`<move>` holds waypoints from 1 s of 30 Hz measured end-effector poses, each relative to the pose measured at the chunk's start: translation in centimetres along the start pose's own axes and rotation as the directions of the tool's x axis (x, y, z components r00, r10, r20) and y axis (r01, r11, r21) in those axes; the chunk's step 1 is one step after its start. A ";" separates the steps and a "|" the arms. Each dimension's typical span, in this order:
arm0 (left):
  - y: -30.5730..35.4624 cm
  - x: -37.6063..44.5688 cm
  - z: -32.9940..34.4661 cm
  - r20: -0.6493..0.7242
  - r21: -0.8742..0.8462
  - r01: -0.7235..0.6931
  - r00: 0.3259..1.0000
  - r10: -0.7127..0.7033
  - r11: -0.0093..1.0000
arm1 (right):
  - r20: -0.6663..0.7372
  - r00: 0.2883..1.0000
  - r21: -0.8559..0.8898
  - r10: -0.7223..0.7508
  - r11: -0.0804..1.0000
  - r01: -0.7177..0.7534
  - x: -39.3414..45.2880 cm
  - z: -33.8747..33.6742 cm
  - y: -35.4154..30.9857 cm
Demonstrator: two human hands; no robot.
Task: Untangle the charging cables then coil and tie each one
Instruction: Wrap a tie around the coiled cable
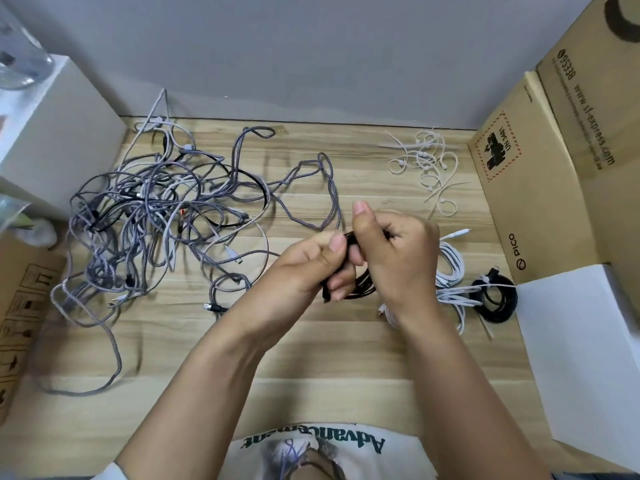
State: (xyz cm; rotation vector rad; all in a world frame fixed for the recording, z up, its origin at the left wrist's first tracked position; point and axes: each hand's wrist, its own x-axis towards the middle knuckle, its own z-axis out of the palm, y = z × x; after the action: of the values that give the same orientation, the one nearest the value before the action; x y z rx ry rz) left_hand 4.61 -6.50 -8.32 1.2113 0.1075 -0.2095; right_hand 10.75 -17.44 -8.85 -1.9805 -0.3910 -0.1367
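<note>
Single head-worn view, looking steeply down at table (311,341), close above hands

Bright, even indoor light with soft, faint shadows; wide-angle bending toward the 3 and 9 o'clock edges; slight overall softness.

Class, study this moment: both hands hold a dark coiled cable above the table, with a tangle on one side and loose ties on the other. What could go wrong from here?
1. The black coil is held only by the left hand and right hand; no tie shows on it, so loosening the grip may let it spring open.
2. The zip ties lie beyond the hands, so fetching one probably means releasing a hand.
3. The tangled cables lie close by, and a dropped coil could snag in them.
</note>
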 end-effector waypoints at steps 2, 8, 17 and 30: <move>-0.6 0.9 -0.5 -0.036 0.051 0.009 0.999 -0.007 0.999 | 0.068 0.998 -0.045 -0.016 0.999 0.019 1.8 0.0 1.3; -1.6 1.8 -1.8 -0.115 -0.031 0.037 0.992 -0.041 0.999 | -0.104 0.876 0.125 0.472 0.880 -0.459 9.7 -1.1 9.4; -1.5 2.3 -2.6 -0.124 -0.194 0.056 0.989 -0.081 0.979 | -0.430 0.429 -0.242 0.795 0.356 -0.903 11.8 -2.9 20.0; -0.7 1.2 -2.7 -0.183 -0.202 0.071 0.977 -0.108 0.977 | -0.480 0.409 0.242 0.776 0.565 -0.789 10.9 -3.6 20.7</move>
State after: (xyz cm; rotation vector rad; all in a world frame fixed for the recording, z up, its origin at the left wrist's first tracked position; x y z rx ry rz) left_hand 5.73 -4.35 -10.16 1.0301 0.3452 -0.1561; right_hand 28.11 -26.33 -22.19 -1.8381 0.9602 -0.0831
